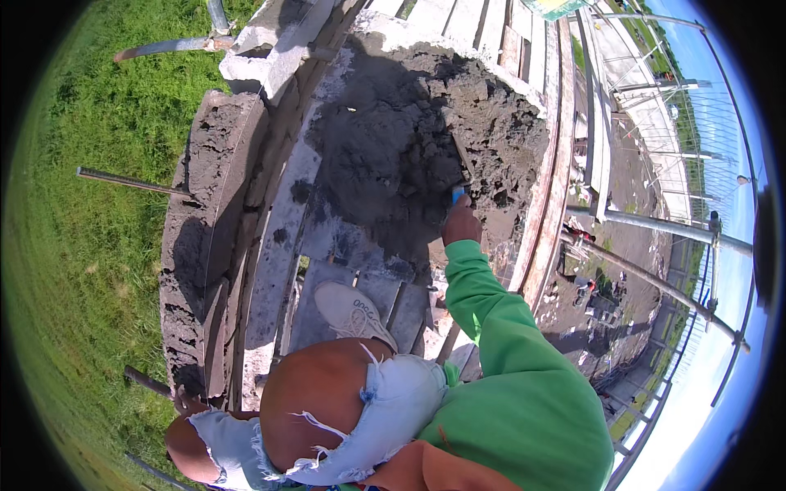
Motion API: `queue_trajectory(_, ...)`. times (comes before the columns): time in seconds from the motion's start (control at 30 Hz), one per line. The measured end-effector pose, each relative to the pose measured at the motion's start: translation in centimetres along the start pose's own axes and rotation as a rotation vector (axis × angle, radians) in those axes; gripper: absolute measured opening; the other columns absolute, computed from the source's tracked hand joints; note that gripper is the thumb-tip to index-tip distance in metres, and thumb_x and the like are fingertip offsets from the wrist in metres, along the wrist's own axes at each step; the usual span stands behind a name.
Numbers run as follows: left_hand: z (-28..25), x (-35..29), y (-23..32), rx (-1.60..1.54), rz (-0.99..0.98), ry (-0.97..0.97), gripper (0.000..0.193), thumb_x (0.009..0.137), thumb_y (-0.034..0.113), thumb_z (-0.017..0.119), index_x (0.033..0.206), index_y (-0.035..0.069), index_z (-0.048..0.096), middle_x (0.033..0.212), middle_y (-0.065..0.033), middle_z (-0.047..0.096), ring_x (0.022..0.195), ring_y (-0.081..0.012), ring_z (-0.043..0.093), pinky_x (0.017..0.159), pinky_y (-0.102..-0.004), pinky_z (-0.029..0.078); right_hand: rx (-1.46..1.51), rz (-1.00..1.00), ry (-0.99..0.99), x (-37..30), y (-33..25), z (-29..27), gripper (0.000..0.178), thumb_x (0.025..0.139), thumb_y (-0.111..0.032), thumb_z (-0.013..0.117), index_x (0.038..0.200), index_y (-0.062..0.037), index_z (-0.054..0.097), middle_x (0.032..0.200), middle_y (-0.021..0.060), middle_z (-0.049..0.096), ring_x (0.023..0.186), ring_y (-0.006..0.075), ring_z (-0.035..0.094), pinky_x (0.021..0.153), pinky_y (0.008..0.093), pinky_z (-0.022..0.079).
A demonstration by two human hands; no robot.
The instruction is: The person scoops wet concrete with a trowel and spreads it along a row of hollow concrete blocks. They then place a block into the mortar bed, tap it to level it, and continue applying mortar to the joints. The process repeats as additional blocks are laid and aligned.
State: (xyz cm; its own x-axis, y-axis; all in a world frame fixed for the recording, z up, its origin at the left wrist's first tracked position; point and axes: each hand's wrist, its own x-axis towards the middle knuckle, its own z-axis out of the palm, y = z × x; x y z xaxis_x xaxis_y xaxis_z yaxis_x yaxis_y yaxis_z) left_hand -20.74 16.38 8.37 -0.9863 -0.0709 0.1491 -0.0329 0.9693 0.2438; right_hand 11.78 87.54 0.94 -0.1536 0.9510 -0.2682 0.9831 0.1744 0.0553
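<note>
My right hand (pixel 462 222), at the end of a green sleeve, is closed round the blue handle of a trowel (pixel 458 194). Its thin blade goes into a heap of wet grey mortar (pixel 385 139) and is mostly hidden there. At lower left, my left hand (pixel 188 402) is by the near end of the block wall (pixel 214 172), close to a metal pipe (pixel 147 381). That hand is small and shaded, and its fingers do not show clearly. Mortar lies rough along the wall's top.
The mortar spreads over a pale board (pixel 274 270) on a plank scaffold. My shoe (pixel 348 309) stands on planks just below the heap. Steel scaffold tubes (pixel 655 225) cross on the right, high above the ground. A rod (pixel 131 180) sticks out leftward from the wall over grass.
</note>
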Motion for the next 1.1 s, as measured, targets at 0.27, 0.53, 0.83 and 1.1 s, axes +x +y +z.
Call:
queue_trajectory(0.27,-0.4,0.4,-0.6,0.014,-0.013,-0.016,0.049,0.097,0.039,0.072,0.134,0.009,0.059,0.13,-0.0224,0.053,0.118,-0.0375,0.058,0.096,-0.0529,0.051,0.444,-0.044,0.07,-11.4,9.4,0.5,0.037,0.097,-0.026,0.068,0.122,-0.0016,0.053,0.084,0.0221,0.069,0.064,0.0409,0.067,0.062,0.0495,0.056)
queue_trajectory(0.53,-1.0,-0.1,-0.8,0.028,-0.043,-0.019,0.048,0.098,0.04,0.07,0.133,0.009,0.058,0.128,-0.0216,0.054,0.115,-0.0368,0.059,0.094,-0.0526,0.053,1.465,0.471,-0.642,-8.5,4.1,-2.8,0.013,0.094,-0.014,0.064,0.101,-0.0124,0.053,0.066,-0.0036,0.045,0.046,0.0083,0.041,0.037,0.0267,0.03)
queue_trajectory(0.83,-1.3,-1.1,-2.0,0.013,-0.078,-0.015,0.048,0.099,0.042,0.068,0.131,0.008,0.057,0.125,-0.0208,0.054,0.112,-0.0361,0.06,0.092,-0.0522,0.054,1.717,0.214,-0.665,-2.1,-1.7,-0.2,0.015,0.095,-0.015,0.066,0.099,-0.0106,0.053,0.069,-0.004,0.043,0.047,0.0052,0.039,0.037,0.0241,0.032)
queue_trajectory(1.1,-2.7,-2.3,-2.3,0.052,-0.104,-0.016,0.047,0.099,0.043,0.066,0.129,0.007,0.057,0.122,-0.02,0.055,0.11,-0.0354,0.061,0.09,-0.0518,0.055,0.807,0.062,0.032,-6.3,-0.2,-0.7,0.03,0.094,-0.022,0.07,0.111,-0.0059,0.052,0.086,0.0208,0.066,0.068,0.0368,0.065,0.062,0.0485,0.054)
